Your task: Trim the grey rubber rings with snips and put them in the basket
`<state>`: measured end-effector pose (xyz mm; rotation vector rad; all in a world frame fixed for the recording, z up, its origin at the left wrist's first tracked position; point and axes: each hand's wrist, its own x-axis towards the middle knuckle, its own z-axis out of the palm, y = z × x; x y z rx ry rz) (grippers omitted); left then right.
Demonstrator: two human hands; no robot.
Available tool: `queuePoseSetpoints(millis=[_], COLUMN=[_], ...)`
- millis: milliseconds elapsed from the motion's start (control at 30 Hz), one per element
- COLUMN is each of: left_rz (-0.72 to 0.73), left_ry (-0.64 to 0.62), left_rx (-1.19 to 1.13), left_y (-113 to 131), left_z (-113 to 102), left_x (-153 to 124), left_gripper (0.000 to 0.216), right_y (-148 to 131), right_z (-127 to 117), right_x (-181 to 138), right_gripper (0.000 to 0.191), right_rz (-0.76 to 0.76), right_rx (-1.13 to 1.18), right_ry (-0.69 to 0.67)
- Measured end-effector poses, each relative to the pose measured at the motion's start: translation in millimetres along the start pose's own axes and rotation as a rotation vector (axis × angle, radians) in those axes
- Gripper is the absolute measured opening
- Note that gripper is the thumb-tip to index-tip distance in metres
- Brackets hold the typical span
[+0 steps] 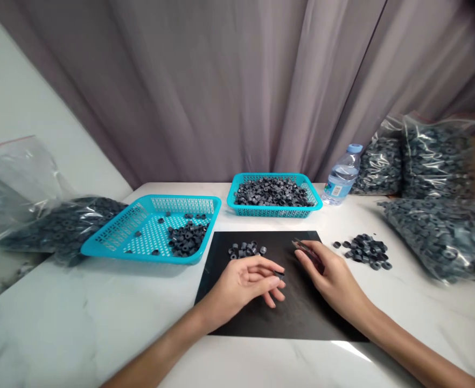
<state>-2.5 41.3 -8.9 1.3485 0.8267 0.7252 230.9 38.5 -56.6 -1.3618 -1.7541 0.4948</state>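
Note:
My left hand (pixel 243 283) is over the black mat (pixel 278 323), with a small black rubber ring (pixel 279 274) pinched between thumb and forefinger. My right hand (pixel 334 272) is closed around a slim pointed tool (pixel 297 245), its tip facing up and left; the fingers hide most of it, so its kind is unclear. Several dark rings (pixel 245 249) lie on the mat just beyond my left hand, which partly covers them. A loose pile of similar rings (pixel 367 251) rests on the table, to the right of my right hand.
A blue basket (pixel 120 237) with some rings stands at left, another blue basket (pixel 273 212), heaped with rings, at the back. A water bottle (pixel 342 175) stands near clear bags of rings (pixel 439 231) at right. Another bag (pixel 76 221) lies left on the white table (pixel 100 318).

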Motion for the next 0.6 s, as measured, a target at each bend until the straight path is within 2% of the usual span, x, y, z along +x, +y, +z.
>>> queuePoseSetpoints(millis=[67,100,200,267,400,600], left_rz=[0.054,0.111,0.341,0.394,0.409,0.318], left_ry=[0.064,0.145,0.546,0.722,0.855,1.012], left_rx=[0.081,0.182,0.581,0.655,0.705,0.998], left_y=[2.6,5.0,15.5,23.4,37.6,49.9], left_z=[-2.5,-6.0,-23.2,-36.3,-53.5,-70.2], left_x=[-1.5,-1.8,-1.5,-1.0,-3.3,-12.4], left_gripper=[0.029,0.027,0.014,0.012,0.015,0.033], right_y=[-1.2,-1.8,-3.4,-4.4,-6.5,-9.3], right_z=[1.3,1.8,2.7,2.8,2.5,3.0], right_x=[0.1,0.2,0.4,0.3,0.0,-0.4], right_gripper=[0.033,0.032,0.031,0.03,0.025,0.017], right_rz=[-0.048,-0.074,-0.131,-0.15,-0.175,-0.206], right_rx=[-0.018,-0.035,-0.085,-0.111,-0.144,-0.127], right_ry=[0.008,0.014,0.021,0.008,-0.003,0.004])
